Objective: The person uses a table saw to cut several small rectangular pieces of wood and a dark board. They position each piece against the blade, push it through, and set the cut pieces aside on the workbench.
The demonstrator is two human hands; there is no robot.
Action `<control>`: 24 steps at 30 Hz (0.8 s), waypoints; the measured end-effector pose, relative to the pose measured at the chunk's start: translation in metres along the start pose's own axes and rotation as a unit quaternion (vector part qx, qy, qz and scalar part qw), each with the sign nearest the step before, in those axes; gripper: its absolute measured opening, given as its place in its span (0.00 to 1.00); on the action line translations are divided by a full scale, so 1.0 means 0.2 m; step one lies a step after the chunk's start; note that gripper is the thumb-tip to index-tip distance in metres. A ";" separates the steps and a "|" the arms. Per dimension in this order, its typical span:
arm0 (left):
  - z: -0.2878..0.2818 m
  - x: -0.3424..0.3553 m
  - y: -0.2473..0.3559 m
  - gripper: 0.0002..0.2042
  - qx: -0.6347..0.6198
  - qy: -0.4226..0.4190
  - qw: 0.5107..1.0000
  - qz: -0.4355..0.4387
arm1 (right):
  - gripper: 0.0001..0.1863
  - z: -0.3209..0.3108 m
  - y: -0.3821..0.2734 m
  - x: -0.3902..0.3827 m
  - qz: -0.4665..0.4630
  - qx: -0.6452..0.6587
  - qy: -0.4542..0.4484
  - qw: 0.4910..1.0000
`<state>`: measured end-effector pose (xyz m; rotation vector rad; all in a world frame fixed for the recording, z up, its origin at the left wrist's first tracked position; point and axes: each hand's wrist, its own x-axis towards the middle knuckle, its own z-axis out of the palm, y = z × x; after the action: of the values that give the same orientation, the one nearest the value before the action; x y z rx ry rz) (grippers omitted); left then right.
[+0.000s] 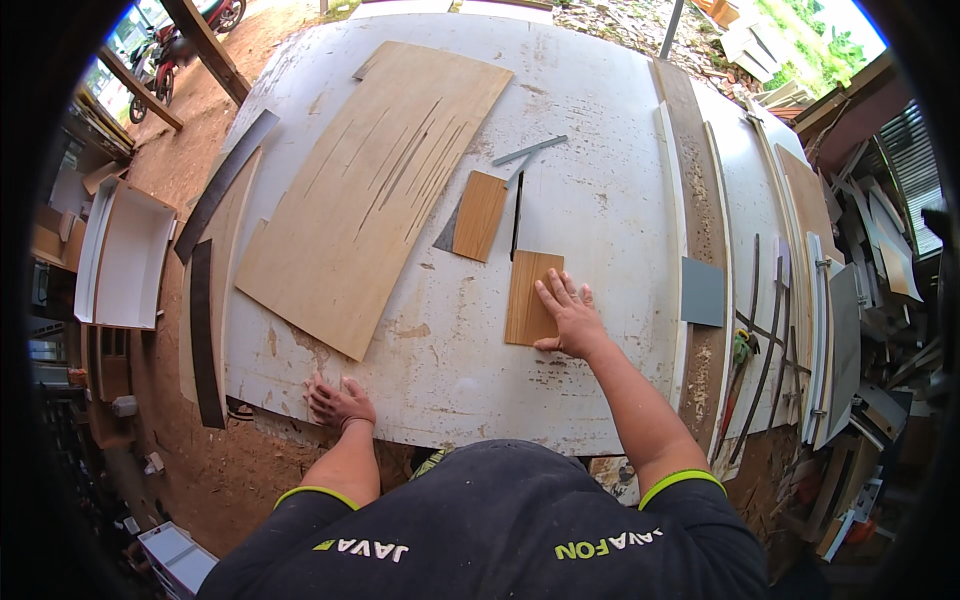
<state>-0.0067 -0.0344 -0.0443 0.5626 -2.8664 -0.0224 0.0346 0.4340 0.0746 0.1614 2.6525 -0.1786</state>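
Observation:
My right hand lies spread over the right part of a small rectangular wood-grain board, fingers apart. Just beyond that board a dark slot runs through the white worktop. My left hand rests on the worktop's near edge with its fingers spread, holding nothing. A second wood-grain board lies farther off, partly over a dark grey piece. Two thin grey strips cross near the far end of the slot.
A large plywood sheet covers the left middle of the worktop. Dark curved strips lie along its left edge. To the right are a long brown plank, a grey square panel and a green-handled tool. Offcuts pile up beyond.

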 end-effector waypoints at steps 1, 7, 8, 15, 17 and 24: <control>0.00 0.00 0.00 0.34 0.002 -0.015 1.000 -0.007 | 0.69 0.00 0.00 0.00 0.002 -0.002 -0.003 1.000; -0.02 0.00 0.01 0.34 -0.001 -0.021 1.000 -0.009 | 0.70 -0.02 0.01 0.02 0.001 0.001 -0.003 1.000; -0.02 0.00 0.01 0.34 -0.003 -0.019 1.000 -0.009 | 0.70 -0.02 0.01 0.02 0.001 0.003 -0.001 1.000; -0.04 0.00 0.02 0.35 -0.012 -0.002 1.000 0.002 | 0.70 -0.04 0.03 0.05 0.005 -0.001 0.007 1.000; -0.04 0.00 0.02 0.35 -0.008 -0.014 1.000 -0.004 | 0.70 -0.04 0.03 0.07 0.004 -0.002 0.009 1.000; -0.05 0.00 0.03 0.35 -0.015 -0.005 1.000 0.000 | 0.70 -0.07 0.05 0.11 0.005 -0.012 0.008 1.000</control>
<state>-0.0063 -0.0283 -0.0338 0.5571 -2.8704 -0.0677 0.0095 0.4479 0.0759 0.1698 2.6673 -0.1422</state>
